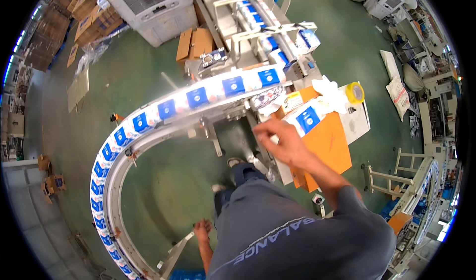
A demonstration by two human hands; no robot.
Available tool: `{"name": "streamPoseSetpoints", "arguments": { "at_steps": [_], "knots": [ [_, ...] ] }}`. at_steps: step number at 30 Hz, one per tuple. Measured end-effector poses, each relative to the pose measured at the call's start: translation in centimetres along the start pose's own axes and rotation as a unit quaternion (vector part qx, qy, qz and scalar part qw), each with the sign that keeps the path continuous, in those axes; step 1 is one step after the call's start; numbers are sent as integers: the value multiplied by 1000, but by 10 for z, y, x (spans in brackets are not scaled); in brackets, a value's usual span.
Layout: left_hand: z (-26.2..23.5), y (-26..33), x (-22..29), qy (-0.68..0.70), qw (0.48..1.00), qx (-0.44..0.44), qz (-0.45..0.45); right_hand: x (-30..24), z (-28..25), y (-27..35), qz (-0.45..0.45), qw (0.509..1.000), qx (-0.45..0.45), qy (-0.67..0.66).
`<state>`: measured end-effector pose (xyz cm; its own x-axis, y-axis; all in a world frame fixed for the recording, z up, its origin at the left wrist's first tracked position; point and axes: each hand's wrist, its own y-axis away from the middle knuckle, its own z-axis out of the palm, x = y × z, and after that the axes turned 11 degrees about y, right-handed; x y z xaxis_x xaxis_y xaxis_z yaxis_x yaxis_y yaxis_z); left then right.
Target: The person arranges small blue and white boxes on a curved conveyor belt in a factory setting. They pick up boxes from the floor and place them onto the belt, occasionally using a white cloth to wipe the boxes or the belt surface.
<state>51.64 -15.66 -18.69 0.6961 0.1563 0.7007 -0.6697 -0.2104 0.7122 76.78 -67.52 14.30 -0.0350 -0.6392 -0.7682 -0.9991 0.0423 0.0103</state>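
My right hand (280, 140) hovers at the inner edge of an orange-topped stand, its fingers bent but apart, with nothing visible in them. Close by it, a white-and-blue pack (307, 119) lies on the orange board (325, 143). White crumpled sheets (331, 95) and a roll of yellow tape (354, 92) are just beyond. Low at my left side hangs my left hand (202, 229), fingers loosely bent and apart, holding nothing I can see. A curved conveyor carries a row of white-and-blue packs (197, 97) around my left and front.
The conveyor's metal rail (115, 200) bends round me on the left. Ahead runs a straight conveyor with white frames (253, 2). An open cardboard box (194, 44) and a large grey-white cooler (148, 7) stand beyond it. White sacks (396, 94) lie at the right.
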Motion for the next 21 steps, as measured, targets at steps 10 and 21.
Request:
{"name": "streamPoseSetpoints", "arguments": {
  "at_steps": [10, 21],
  "knots": [
    [-35, -124, 98, -106, 989, -104, -7, 4, 78, 33, 81, 988, 132, 27],
    [17, -166, 249, -135, 978, -154, -28, 247, -152, 16, 211, 873, 20, 440]
  ]
}}
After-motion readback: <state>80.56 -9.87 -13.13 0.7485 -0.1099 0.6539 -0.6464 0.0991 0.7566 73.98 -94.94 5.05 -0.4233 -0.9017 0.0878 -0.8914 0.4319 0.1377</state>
